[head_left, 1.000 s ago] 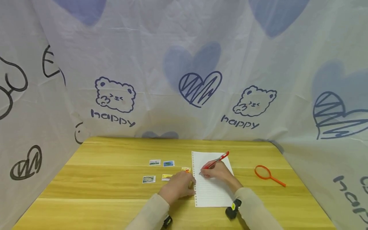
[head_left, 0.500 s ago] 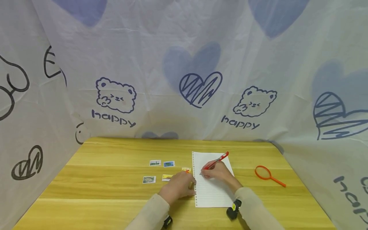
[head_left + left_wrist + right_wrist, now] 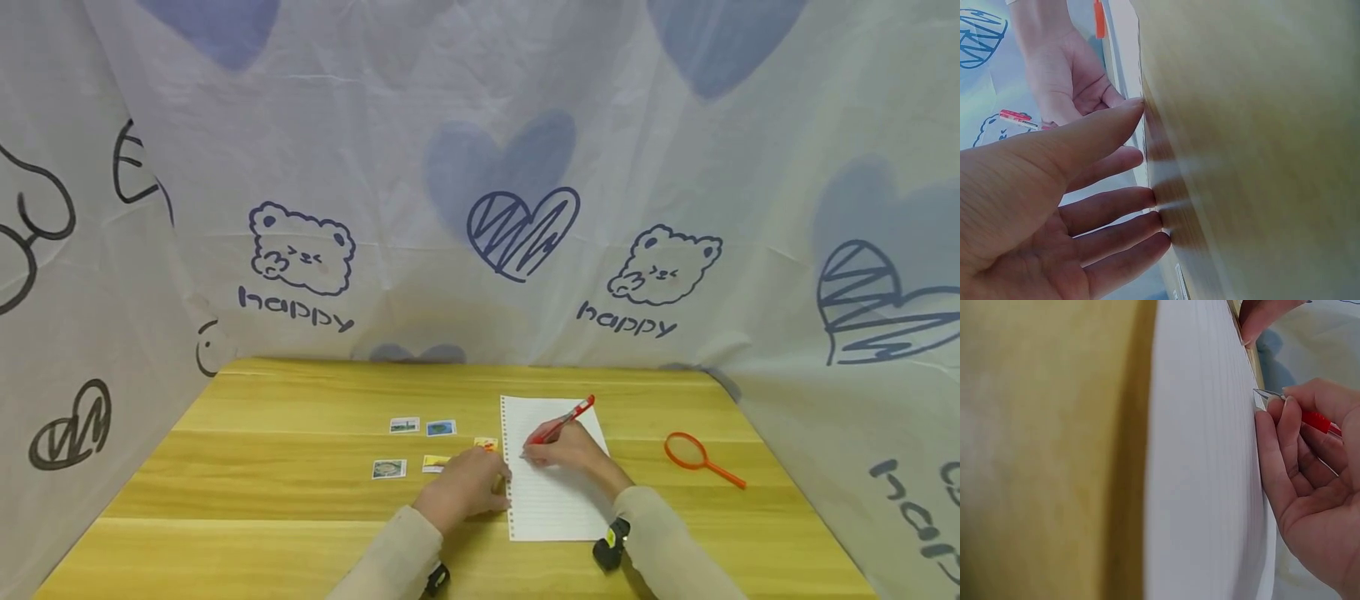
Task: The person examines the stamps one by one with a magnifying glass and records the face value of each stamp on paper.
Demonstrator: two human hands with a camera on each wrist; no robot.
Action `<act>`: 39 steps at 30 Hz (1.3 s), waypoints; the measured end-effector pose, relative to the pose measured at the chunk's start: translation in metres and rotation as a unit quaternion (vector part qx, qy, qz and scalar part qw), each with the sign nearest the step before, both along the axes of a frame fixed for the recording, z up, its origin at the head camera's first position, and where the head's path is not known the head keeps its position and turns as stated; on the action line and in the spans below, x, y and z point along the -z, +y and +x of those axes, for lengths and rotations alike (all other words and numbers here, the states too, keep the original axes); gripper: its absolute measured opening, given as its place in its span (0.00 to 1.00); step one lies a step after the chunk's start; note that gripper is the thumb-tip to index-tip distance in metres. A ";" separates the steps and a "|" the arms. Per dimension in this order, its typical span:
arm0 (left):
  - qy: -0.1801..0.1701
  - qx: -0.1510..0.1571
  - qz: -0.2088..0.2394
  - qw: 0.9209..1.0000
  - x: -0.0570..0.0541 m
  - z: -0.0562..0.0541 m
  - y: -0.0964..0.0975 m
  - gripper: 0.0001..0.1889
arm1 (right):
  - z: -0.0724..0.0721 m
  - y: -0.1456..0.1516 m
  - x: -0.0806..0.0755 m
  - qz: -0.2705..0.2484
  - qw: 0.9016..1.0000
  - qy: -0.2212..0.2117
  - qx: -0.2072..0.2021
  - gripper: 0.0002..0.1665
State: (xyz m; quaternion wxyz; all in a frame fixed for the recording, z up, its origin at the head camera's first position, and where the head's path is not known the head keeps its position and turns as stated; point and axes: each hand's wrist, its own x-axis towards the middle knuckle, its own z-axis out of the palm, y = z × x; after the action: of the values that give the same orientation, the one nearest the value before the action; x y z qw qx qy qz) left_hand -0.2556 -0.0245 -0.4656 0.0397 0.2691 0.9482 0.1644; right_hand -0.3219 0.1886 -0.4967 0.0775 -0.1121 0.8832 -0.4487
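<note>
A lined sheet of paper (image 3: 555, 508) with punched holes down its left side lies on the table. My right hand (image 3: 570, 448) pinches a red pen (image 3: 579, 408) between thumb and fingers, its tip at the upper left part of the sheet. In the right wrist view the pen's metal tip (image 3: 1262, 392) meets the paper, and the outer fingers rest on it. My left hand (image 3: 467, 483) rests at the sheet's left edge. In the left wrist view its fingers (image 3: 1116, 206) are extended, fingertips touching the surface.
Left of the sheet lie several small picture stamps, among them a grey one (image 3: 389, 468), a blue one (image 3: 441, 427) and a yellow one (image 3: 433, 462). Another yellow-red stamp (image 3: 486, 443) is partly behind my left hand. An orange magnifying glass (image 3: 703, 458) lies to the right.
The pen and right fingers have shifted very slightly on the upper left of the sheet. The left hand, the stamps and the magnifying glass stay in place.
</note>
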 end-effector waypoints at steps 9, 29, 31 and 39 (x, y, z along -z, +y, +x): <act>0.000 -0.001 0.002 1.000 0.000 0.000 0.000 0.18 | 0.001 -0.002 0.001 -0.010 0.999 -0.018 0.032 0.09; 0.009 0.003 0.002 1.000 -0.002 0.003 0.001 0.16 | 0.002 0.001 0.002 -0.040 0.998 -0.011 0.051 0.08; 0.009 0.002 0.001 1.000 -0.002 0.003 0.001 0.15 | 0.001 0.001 0.002 -0.041 0.998 -0.012 0.050 0.08; 0.002 0.000 0.002 1.000 -0.005 0.003 0.001 0.16 | -0.001 0.002 0.003 -0.036 0.998 -0.011 0.046 0.07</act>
State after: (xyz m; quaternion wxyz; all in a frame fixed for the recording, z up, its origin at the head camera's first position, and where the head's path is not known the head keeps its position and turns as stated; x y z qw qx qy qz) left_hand -0.2525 -0.0239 -0.4606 0.0372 0.2692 0.9480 0.1656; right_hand -0.3225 0.1904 -0.4996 0.0622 -0.0694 0.8700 -0.4841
